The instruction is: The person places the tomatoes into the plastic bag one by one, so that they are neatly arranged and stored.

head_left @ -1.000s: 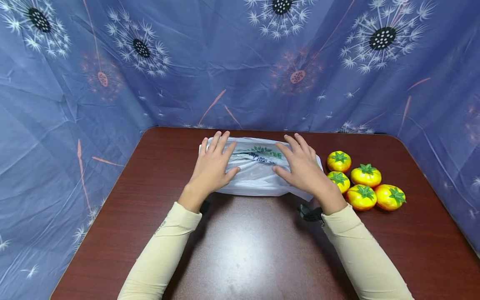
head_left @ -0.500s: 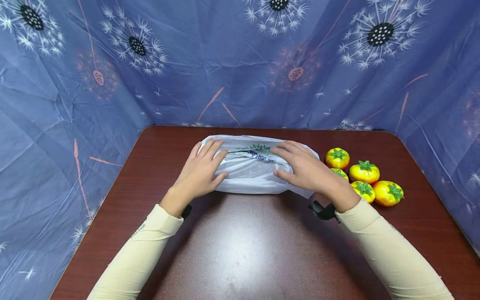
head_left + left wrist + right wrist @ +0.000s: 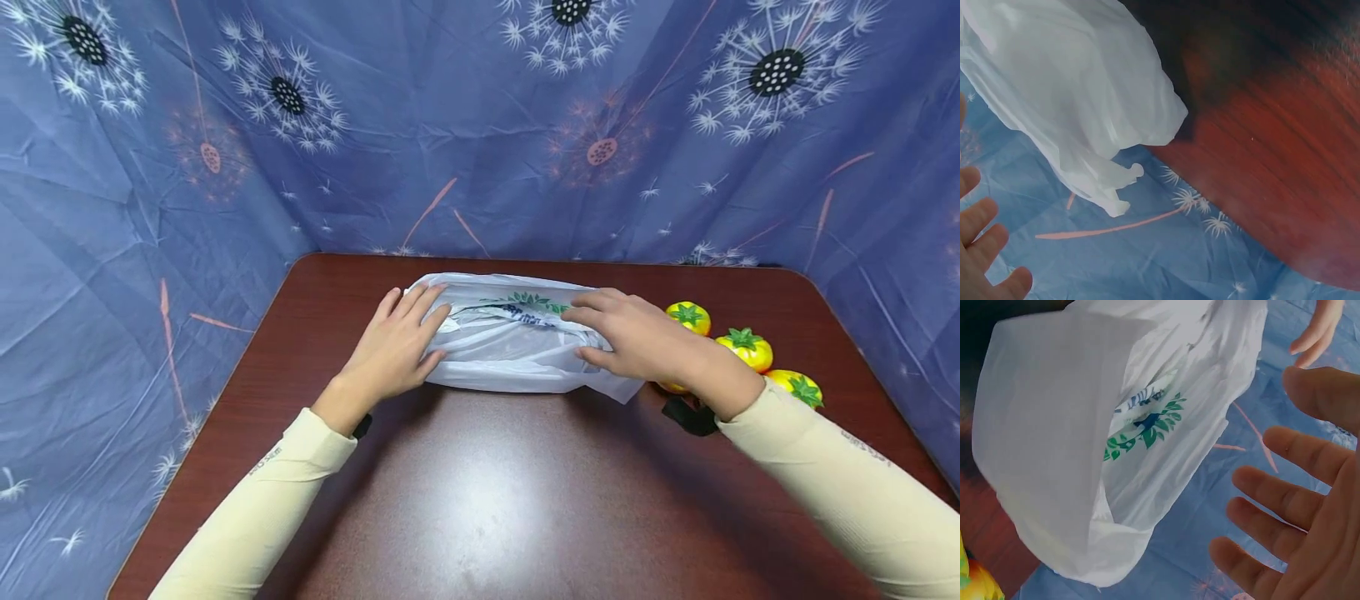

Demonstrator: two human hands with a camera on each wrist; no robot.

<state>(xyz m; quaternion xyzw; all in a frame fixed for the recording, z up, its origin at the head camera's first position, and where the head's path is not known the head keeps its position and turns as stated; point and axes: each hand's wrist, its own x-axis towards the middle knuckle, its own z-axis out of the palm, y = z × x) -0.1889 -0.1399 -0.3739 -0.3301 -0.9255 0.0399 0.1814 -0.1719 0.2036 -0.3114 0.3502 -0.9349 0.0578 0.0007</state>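
Closest in are two pale sleeves [image 3: 247, 508], coming up over the near part of the brown tabletop [image 3: 420, 508], arms spread apart, with a dark strap [image 3: 686, 417] showing under the right wrist. Next come the hands: left [image 3: 393, 346] at the bag's left end, right [image 3: 637, 335] over its right end. Neither's gripping anything, fingers loose and spread; both wrist cams show a gap to the plastic, so I'd call it hovering. The white plastic bag [image 3: 502, 377] lies toward the back of the tabletop, mouth up, green leaf print [image 3: 1157, 428] visible inside. My guess is it's laid crosswise so each hand gets an end. Yellow fruits [image 3: 745, 350] with green tops sit off to the right, probably just out of the way, partly hidden by the right arm. Behind it all, blue dandelion cloth [image 3: 450, 125].
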